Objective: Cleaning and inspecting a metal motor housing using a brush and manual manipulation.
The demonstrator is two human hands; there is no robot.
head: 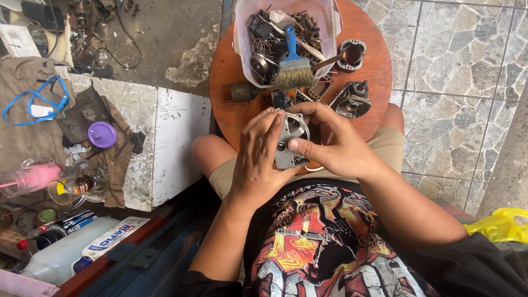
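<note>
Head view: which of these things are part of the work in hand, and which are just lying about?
In hand:
- grey metal housing, gripped by left hand and right hand
- metal parts on the round wooden table
- tub of parts with paintbrush

Lying about:
- purple lid
- blue cable
- glass jar
- yellow bag

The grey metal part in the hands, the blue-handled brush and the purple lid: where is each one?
grey metal part (290, 144), head view, on its flat face.
blue-handled brush (294, 70), head view, on the bristles.
purple lid (102, 135), head view, on its top.
</note>
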